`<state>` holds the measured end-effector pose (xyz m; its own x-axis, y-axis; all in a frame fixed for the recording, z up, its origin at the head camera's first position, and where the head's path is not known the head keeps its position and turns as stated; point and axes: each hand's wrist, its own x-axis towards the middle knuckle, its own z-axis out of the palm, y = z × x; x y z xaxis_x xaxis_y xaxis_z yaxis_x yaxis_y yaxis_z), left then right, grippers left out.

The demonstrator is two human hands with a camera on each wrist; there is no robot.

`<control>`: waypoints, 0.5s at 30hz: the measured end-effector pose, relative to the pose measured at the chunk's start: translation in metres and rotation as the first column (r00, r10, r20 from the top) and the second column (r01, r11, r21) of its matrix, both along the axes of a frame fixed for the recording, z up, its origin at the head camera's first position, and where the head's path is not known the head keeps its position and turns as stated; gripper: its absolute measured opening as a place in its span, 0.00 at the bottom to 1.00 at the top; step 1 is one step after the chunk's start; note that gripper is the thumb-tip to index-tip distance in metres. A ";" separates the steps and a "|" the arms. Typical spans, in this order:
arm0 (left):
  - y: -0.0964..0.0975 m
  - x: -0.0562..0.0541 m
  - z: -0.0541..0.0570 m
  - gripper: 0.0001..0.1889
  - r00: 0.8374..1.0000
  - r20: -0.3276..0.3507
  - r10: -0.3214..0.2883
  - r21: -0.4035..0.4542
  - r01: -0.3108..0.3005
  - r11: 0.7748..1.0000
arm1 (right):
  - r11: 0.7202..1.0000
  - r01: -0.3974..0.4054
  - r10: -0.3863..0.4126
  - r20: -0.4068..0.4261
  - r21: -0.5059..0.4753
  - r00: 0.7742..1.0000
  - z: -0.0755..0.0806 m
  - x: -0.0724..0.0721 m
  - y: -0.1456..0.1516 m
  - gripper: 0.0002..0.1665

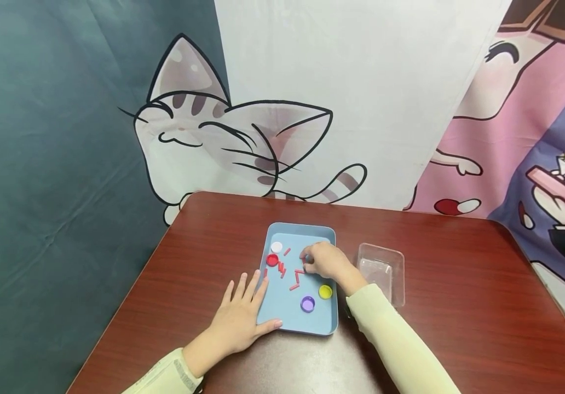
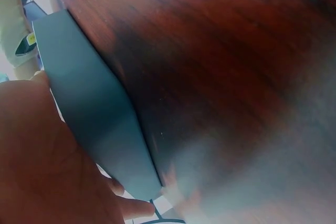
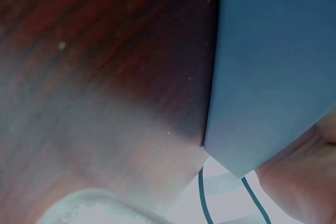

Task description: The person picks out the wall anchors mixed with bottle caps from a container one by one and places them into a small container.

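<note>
A light-blue tray (image 1: 292,323) lies on the table with several short red sticks (image 1: 294,287) scattered in it. My left hand (image 1: 239,322) rests over the tray's left rim, fingers spread straight and thumb along the near edge. In the left wrist view its palm covers part of the tray's side (image 2: 94,93). Over the tray's right half, my right hand (image 1: 329,260) has curled fingers, with a small red stick between thumb and forefinger. The right wrist view shows only part of that hand (image 3: 302,182) beyond the tray wall (image 3: 268,66); its fingertips are hidden there.
Inside the tray sit round caps: white (image 1: 276,247), red (image 1: 272,260), yellow (image 1: 325,291) and purple (image 1: 307,304). A clear plastic box (image 1: 381,268) stands right of the tray, partly behind the right forearm. The reddish-brown table (image 1: 203,241) meets a cartoon-printed cloth (image 1: 361,82) behind.
</note>
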<state>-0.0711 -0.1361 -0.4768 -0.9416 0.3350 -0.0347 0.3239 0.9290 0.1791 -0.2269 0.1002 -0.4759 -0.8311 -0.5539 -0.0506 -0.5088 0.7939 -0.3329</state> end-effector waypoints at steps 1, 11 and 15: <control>0.000 0.000 0.000 0.50 1.000 0.003 -0.001 0.002 0.001 1.000 | 1.000 0.006 -0.006 -0.002 -0.008 1.000 0.000 0.000 0.001 0.13; 0.000 0.000 -0.002 0.50 1.000 0.003 0.006 0.003 -0.006 1.000 | 0.980 0.016 -0.026 -0.047 -0.200 0.999 0.011 0.006 0.015 0.14; 0.000 0.000 -0.002 0.51 1.000 0.006 0.009 0.011 -0.009 1.000 | 0.962 0.015 -0.025 -0.033 -0.274 0.999 0.018 0.011 0.023 0.16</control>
<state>-0.0712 -0.1362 -0.4789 -0.9443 0.3271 -0.0364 0.3146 0.9297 0.1916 -0.2163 0.1236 -0.4575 -0.8407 -0.5256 0.1305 -0.5093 0.6854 -0.5205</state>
